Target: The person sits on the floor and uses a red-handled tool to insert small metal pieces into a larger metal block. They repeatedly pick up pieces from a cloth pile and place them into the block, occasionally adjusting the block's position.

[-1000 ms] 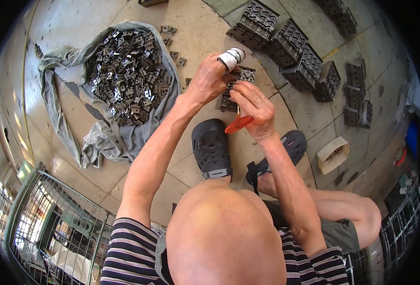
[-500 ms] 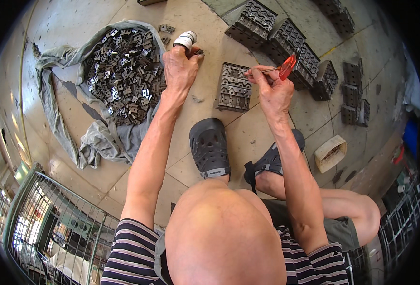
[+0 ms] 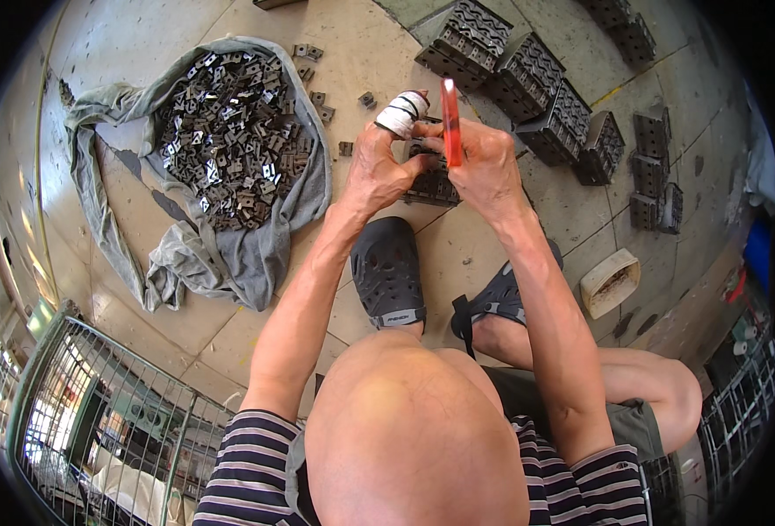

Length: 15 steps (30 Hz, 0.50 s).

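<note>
On the floor in front of me sits a dark metal block (image 3: 431, 188) with rows of slots, mostly covered by my hands. My left hand (image 3: 377, 175), one finger wrapped in white tape, reaches over its left side with fingers bent together; whatever they pinch is hidden. My right hand (image 3: 485, 167) is closed around a thin tool with a red handle (image 3: 451, 123), held nearly upright over the block; its tip is out of sight. At the left a grey cloth (image 3: 304, 197) lies under a heap of small dark metal clips (image 3: 229, 140).
More slotted metal blocks (image 3: 528, 74) stand in a row at the upper right, others (image 3: 649, 167) farther right. Loose clips (image 3: 321, 105) lie beside the cloth. A pale plastic tub (image 3: 611, 282) stands right of my shoes (image 3: 387, 272). A wire cage (image 3: 115, 403) is at lower left.
My left hand has moved right, from beside the clip heap to the block. My right hand has shifted slightly left over the block, and the red-handled tool has swung from slanting to upright.
</note>
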### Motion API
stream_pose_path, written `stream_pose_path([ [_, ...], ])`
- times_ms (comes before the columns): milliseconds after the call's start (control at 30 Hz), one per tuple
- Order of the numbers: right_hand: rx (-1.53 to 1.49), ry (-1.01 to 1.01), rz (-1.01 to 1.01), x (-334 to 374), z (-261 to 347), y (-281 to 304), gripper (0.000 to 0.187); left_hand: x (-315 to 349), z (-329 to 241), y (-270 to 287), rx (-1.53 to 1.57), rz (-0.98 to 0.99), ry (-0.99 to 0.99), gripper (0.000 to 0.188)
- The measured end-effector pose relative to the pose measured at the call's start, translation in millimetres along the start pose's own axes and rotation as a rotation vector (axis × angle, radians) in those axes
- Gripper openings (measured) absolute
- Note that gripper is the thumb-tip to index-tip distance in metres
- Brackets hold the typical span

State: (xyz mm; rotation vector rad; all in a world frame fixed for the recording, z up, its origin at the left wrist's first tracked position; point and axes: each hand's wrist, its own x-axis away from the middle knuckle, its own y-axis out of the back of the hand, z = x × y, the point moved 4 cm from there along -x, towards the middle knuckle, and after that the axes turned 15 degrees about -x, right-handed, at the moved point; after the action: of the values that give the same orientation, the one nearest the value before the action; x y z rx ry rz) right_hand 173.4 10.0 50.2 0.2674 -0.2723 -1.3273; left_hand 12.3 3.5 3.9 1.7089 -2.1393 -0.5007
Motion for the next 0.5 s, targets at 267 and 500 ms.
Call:
stream_pose_path([
  [267, -0.063, -0.216, 0.102, -2, -10, 25, 0.020, -5, 13, -16, -0.091, -0.047, -0.012, 0.058],
  [500, -0.690, -0.373, -0.213, -22, 21, 17, 0.043, 2, 13, -21, 0.004, -0.065, 0.133, 0.052],
])
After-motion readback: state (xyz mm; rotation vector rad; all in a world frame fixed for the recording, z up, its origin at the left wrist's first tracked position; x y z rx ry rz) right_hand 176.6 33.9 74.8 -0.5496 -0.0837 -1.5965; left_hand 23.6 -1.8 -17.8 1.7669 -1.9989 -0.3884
